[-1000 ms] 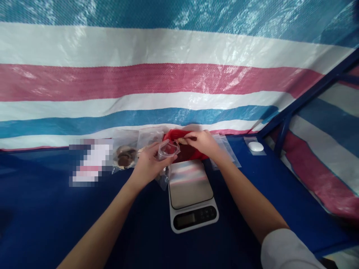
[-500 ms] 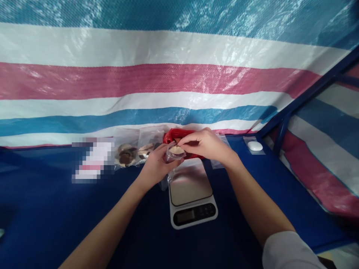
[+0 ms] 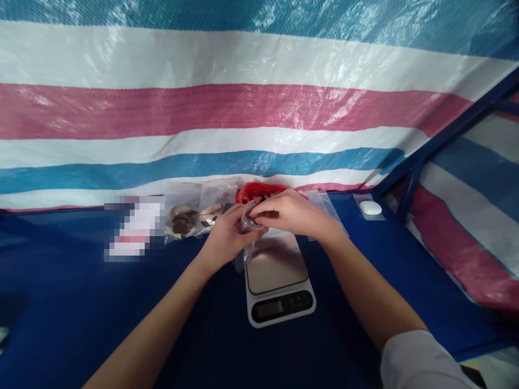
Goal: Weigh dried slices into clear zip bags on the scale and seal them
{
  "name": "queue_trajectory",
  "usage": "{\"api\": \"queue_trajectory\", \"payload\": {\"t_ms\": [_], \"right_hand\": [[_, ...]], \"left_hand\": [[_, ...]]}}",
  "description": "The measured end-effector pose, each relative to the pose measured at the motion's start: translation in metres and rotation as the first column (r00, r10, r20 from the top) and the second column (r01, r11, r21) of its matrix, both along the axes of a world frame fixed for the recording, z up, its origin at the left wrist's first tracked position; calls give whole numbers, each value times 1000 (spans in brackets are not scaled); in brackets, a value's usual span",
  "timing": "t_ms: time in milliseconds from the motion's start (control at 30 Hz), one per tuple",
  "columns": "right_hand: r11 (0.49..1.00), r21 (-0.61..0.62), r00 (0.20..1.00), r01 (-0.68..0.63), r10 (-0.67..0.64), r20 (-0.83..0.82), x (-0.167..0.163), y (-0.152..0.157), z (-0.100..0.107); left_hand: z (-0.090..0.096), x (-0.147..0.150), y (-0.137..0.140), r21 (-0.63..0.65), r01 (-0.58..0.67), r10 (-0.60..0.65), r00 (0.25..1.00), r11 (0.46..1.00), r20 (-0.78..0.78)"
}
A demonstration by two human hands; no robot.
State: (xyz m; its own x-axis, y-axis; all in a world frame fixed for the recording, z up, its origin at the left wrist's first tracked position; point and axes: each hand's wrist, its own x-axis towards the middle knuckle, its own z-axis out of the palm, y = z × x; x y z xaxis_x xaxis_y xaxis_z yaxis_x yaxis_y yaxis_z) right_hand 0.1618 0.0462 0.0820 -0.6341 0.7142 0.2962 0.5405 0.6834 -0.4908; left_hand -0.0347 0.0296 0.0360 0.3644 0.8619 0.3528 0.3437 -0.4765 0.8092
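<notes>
Along the back of the blue table (image 3: 73,302), from the left, we find a pixelated patch (image 3: 138,227), then two clear packets (image 3: 181,220) of brown and cream pieces. Next comes our left hand (image 3: 227,232), its thumb and fingers curled around the upper part of a gaping clear bag (image 3: 246,219) at the near side of the red bag (image 3: 263,188). We judge the clear bag to be light, limp and slippery, best pinched at its rim, since a squeeze lower down would probably collapse the mouth. Below the hands sits the kitchen scale (image 3: 279,265). Our right hand (image 3: 284,210) has its fingertips drawn together at that mouth; we cannot tell whether they hold anything. Beyond it lie flat clear bags (image 3: 326,208) and, farthest right, a white oval object (image 3: 370,208) on clear plastic.
</notes>
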Motion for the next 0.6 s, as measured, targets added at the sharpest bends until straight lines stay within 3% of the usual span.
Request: {"api": "queue_trajectory", "payload": {"t_ms": [167,367,600], "right_hand": [[999,-50,995,-12,7,-101,15,6,4],[983,-92,960,159,-176,-220,55,27,-9],[954,10,939,299,-296,177,56,45,-35]], "left_hand": [[0,-3,1,9,-45,45,999,999,-6],[-2,-11,6,10,-141,141,989,990,-33],[-1,-14,8,32,-133,135,990,991,-46]]}}
